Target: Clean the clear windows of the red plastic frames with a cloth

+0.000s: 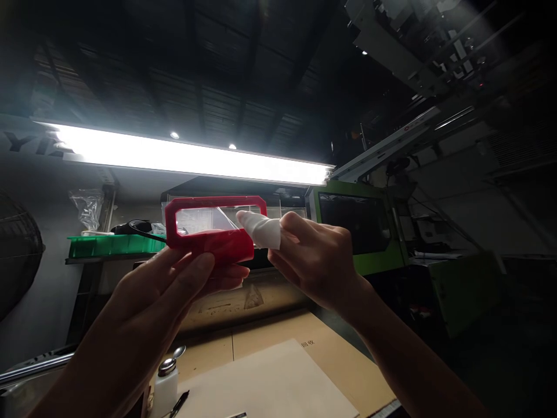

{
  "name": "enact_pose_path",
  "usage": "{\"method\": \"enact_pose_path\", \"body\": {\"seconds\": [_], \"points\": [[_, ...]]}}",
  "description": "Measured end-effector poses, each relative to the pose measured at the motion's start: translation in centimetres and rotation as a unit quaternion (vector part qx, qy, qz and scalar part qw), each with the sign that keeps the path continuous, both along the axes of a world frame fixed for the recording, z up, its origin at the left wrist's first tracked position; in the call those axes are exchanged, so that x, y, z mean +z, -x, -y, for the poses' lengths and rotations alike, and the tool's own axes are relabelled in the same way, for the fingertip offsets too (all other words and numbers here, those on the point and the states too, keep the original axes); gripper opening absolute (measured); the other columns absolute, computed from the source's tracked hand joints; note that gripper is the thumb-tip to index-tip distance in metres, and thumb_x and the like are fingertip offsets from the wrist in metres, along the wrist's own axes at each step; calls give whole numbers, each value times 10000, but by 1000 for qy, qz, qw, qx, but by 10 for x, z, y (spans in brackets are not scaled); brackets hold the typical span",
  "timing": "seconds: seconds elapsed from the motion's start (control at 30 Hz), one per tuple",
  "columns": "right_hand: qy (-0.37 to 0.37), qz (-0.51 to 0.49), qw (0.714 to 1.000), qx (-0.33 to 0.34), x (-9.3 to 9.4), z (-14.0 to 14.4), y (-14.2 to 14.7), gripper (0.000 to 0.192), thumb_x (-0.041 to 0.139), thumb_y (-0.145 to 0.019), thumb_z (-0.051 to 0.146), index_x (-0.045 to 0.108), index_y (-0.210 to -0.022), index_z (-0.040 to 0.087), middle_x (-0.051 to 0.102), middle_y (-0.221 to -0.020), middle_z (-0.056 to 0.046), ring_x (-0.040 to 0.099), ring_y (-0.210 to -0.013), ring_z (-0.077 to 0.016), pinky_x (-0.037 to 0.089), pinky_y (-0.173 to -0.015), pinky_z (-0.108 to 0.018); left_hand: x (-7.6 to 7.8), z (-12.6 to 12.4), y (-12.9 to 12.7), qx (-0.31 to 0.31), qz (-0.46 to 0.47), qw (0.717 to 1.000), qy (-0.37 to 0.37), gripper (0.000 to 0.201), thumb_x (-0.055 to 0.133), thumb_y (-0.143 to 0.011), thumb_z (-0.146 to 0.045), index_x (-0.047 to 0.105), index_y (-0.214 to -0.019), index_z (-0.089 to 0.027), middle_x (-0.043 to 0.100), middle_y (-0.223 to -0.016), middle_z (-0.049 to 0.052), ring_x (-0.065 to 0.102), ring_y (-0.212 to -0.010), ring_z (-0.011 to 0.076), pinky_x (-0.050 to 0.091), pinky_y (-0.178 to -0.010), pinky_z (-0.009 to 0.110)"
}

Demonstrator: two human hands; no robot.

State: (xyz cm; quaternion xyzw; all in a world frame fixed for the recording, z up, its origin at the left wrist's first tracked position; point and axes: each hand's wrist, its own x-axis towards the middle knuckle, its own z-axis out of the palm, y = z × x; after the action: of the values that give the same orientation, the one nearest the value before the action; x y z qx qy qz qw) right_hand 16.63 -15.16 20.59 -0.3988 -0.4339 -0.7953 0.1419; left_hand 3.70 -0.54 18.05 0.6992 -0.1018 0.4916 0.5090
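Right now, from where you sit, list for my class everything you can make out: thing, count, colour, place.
Red frame: one, red, centre, in the left hand
White cloth: one, white, over a right-hand finger
Tube light: one, bright white, above the hands
Ceiling lamps: at least two, white, above the tube
Bin: one, green, left shelf
Plastic bag: one, clear, above the bin
Fan: one, dark, left edge
Bottle: one, white, metal top, lower left
Pen-like item: one, black, beside the bottle
Sheet: one, off-white, bottom centre
Board: tan, beneath the sheet, count unclear
Machine: one, green, dark window, right
Left hand: one, bare, centre-left
Right hand: one, centre-right
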Motion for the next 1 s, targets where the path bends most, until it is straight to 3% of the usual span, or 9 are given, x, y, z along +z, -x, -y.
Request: {"method": "enact_pose_path", "body": {"seconds": [0.17, 0.3, 0.37, 0.47, 0.63, 0.73, 0.8, 0.83, 1.0], "points": [[17, -109, 988, 108, 2, 0, -9, 231, 412, -885, 159, 637, -835, 168, 547, -679, 22, 373, -486, -61, 290, -440, -222, 0, 1, 2, -5, -6, 1000, 23, 353, 694, -692, -458, 702, -962, -232, 763, -862, 36, 708, -801, 202, 539, -658, 147], [65, -243, 914, 318, -2, -1, -12, 233, 428, -828, 116, 567, -646, 161, 453, -576, 39, 383, -500, -67, 319, -467, -214, 1, 12, 7, -8, -25, 998, 57, 309, 685, -700, -432, 694, -943, -241, 764, -846, -1, 702, -822, 170, 514, -668, 101], [65, -247, 897, 362, -4, -3, -12, 234, 443, -814, 111, 545, -609, 162, 428, -559, 44, 395, -506, -68, 320, -468, -210, 2, 16, 8, -9, -23, 998, 56, 298, 678, -704, -422, 690, -938, -239, 763, -849, -10, 701, -826, 169, 518, -690, 109], [40, -180, 930, 319, -8, -6, -12, 207, 444, -808, 99, 599, -684, 155, 511, -640, 19, 400, -508, -64, 331, -473, -213, 2, 17, 8, -11, -26, 998, 59, 297, 667, -714, -414, 686, -950, -234, 761, -872, -12, 697, -849, 178, 526, -715, 126], [19, -51, 988, 148, -8, -11, -16, 206, 472, -838, 134, 621, -698, 155, 508, -626, 18, 324, -471, -58, 251, -428, -225, 2, 16, 6, -14, -24, 998, 64, 290, 663, -719, -401, 690, -963, -247, 754, -935, -17, 697, -853, 183, 533, -711, 130], [17, -107, 977, 186, -6, -13, -18, 214, 454, -840, 146, 624, -712, 161, 515, -646, 16, 339, -489, -59, 261, -443, -223, 2, 13, 5, -23, -21, 998, 64, 285, 676, -716, -391, 693, -955, -237, 759, -897, -1, 700, -838, 183, 532, -702, 125], [43, -219, 925, 308, -5, -14, -19, 225, 438, -827, 146, 602, -675, 166, 474, -604, 28, 357, -497, -61, 280, -455, -218, 2, 9, 4, -39, -15, 997, 63, 293, 701, -699, -394, 701, -938, -225, 761, -886, 18, 702, -829, 191, 536, -698, 128], [74, -289, 873, 387, -4, -15, -20, 218, 439, -823, 157, 593, -669, 168, 443, -571, 40, 347, -482, -59, 273, -442, -212, 2, 7, 3, -49, -12, 997, 63, 301, 713, -690, -400, 705, -931, -221, 760, -894, 28, 703, -827, 197, 541, -702, 137], [311, -494, 477, 657, -2, -29, -26, 186, 504, -807, 262, 610, -940, 187, 381, -497, 98, 192, -360, -29, 139, -322, -172, 3, 1, 0, -89, -13, 994, 62, 313, 736, -683, -396, 713, -938, -216, 753, -939, 54, 703, -832, 220, 562, -733, 194]]}}
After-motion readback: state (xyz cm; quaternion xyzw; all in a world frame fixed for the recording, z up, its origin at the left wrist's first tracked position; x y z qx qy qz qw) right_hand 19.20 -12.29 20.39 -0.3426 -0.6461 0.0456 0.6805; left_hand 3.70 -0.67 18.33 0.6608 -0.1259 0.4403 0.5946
